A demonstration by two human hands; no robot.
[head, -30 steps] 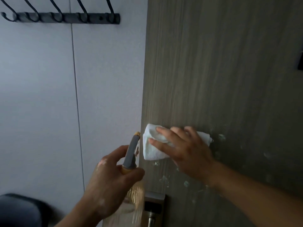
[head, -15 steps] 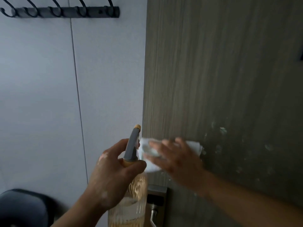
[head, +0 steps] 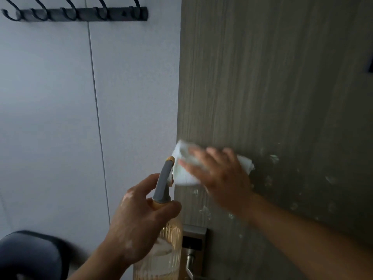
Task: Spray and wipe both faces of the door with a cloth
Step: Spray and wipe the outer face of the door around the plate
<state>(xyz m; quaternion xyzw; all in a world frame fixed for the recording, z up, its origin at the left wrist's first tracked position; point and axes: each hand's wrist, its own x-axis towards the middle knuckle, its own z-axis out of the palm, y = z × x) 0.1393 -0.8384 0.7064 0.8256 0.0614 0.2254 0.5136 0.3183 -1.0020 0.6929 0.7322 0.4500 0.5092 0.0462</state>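
Note:
The grey-brown wood-grain door (head: 272, 77) fills the right half of the view, with white foam spots on its lower part. My right hand (head: 220, 174) presses a folded white cloth (head: 184, 168) flat against the door near its left edge; the hand is blurred. My left hand (head: 141, 221) grips a clear ribbed spray bottle (head: 161, 253) by its neck, and the grey and orange nozzle (head: 164, 178) points up toward the cloth. Part of the cloth is hidden under my fingers.
A metal lock plate with a lever handle (head: 192, 249) sits on the door just below my hands. A black rack of hooks (head: 80, 14) hangs on the white panelled wall (head: 50, 118) at the upper left. A dark rounded object (head: 28, 257) lies at the bottom left.
My right hand slid the cloth down the door and then back up toward its left edge. The spray bottle in my left hand rose slightly.

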